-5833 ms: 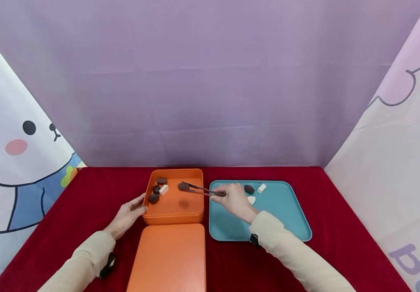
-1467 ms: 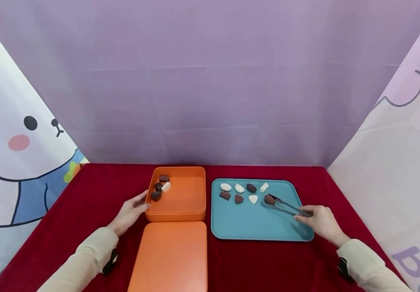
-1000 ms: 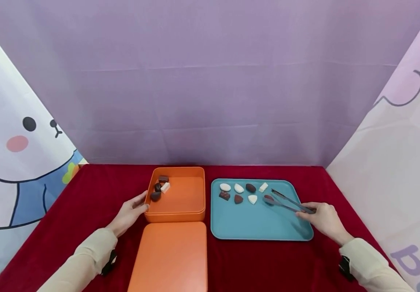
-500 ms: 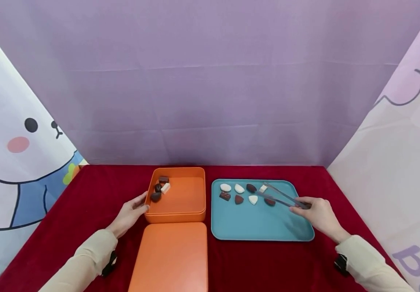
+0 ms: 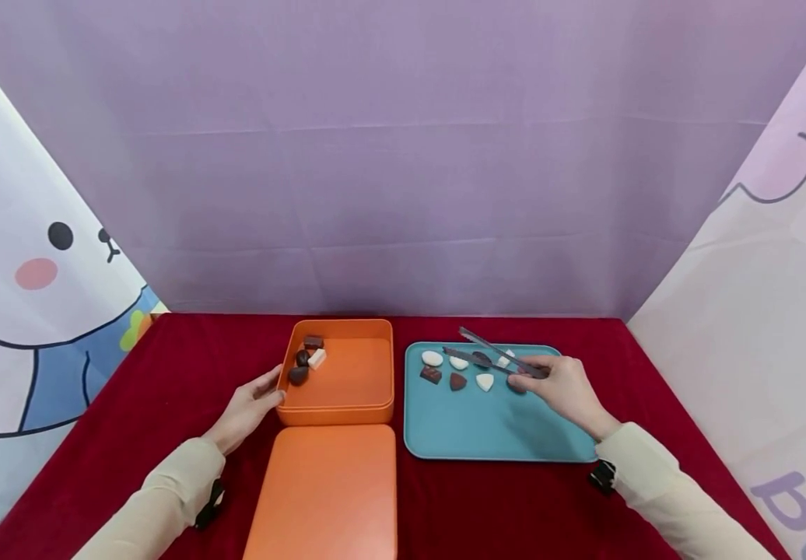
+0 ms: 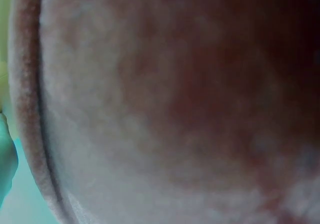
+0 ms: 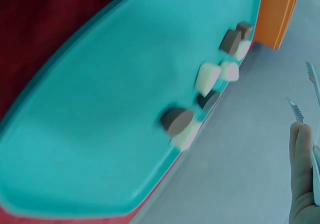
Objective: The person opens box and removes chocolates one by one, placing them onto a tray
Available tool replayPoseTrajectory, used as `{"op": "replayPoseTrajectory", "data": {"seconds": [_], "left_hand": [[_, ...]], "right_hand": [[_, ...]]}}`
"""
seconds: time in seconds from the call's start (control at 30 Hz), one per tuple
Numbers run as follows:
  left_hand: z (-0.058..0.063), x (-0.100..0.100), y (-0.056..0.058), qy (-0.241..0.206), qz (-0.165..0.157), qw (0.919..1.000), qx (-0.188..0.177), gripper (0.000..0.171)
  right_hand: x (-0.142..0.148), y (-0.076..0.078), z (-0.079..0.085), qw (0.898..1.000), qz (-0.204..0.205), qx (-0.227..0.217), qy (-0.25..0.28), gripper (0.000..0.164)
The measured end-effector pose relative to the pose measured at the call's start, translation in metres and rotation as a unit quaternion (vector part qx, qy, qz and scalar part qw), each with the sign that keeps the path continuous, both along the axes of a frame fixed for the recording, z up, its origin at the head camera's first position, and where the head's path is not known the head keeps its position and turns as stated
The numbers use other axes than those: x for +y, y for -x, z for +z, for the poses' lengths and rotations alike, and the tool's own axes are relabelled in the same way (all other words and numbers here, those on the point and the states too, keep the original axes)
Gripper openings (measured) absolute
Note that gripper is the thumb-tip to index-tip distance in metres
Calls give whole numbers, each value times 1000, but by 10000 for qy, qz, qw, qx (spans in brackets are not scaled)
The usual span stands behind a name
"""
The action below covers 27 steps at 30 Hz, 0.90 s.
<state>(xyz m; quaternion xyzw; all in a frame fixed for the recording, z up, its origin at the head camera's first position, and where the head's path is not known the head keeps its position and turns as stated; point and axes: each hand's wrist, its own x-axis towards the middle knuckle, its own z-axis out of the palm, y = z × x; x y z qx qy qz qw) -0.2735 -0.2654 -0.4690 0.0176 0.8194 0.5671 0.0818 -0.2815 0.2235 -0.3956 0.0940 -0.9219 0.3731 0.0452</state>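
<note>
Just under my right hand (image 5: 567, 389), smooth teal tray (image 5: 473, 432), chunky brown and white bits (image 5: 485, 382), that hand pinching skinny serrated tongs (image 5: 515, 361), tips apart, left hand (image 5: 245, 412) straight-fingered against round-cornered orange box (image 5: 336, 418)

1. The box (image 5: 357, 373) stood left of the tray (image 5: 473, 428).
2. The lid (image 5: 333, 490) lay before the box.
3. Four pieces (image 5: 298, 376) sat in the box's left part.
4. Eight pieces (image 5: 432, 358) lay toward the tray's back in two rows.
5. The tongs (image 5: 464, 356), in the right hand (image 5: 571, 393), were above the tray.
6. The left hand (image 5: 245, 412) was at the box's left side.
7. A cloth (image 5: 487, 513) lay beneath; a curtain (image 5: 403, 194) hung behind.
</note>
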Motion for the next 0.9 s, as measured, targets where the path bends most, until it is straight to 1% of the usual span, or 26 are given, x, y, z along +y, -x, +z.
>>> {"op": "replayPoseTrajectory", "data": {"seconds": [0.23,0.4,0.47,0.57,0.67,0.8,0.9], "left_hand": [[1,2,1,-8,-37,10000,-12,61],[-1,1,2,42,3,10000,-32,61],[-1,1,3,62,12,10000,-13,61],[-1,1,4,54,-10,10000,11,61],[-2,1,4,44,-37,10000,19,61],[-3,0,3,66,-23,10000,-26,61],[-4,-1,3,53,-45,10000,-31,61]], "right_hand": [[-24,9,-5,9991,116,-223,339,44],[-38,16,-8,9984,239,-330,381,40],[-44,18,-10,9983,286,-350,365,41],[-53,20,-12,9982,256,-418,360,43],[-63,21,-14,9984,259,-394,296,43],[-77,23,-15,9976,360,-453,391,39],[-88,25,-15,9962,406,-536,561,37]]}}
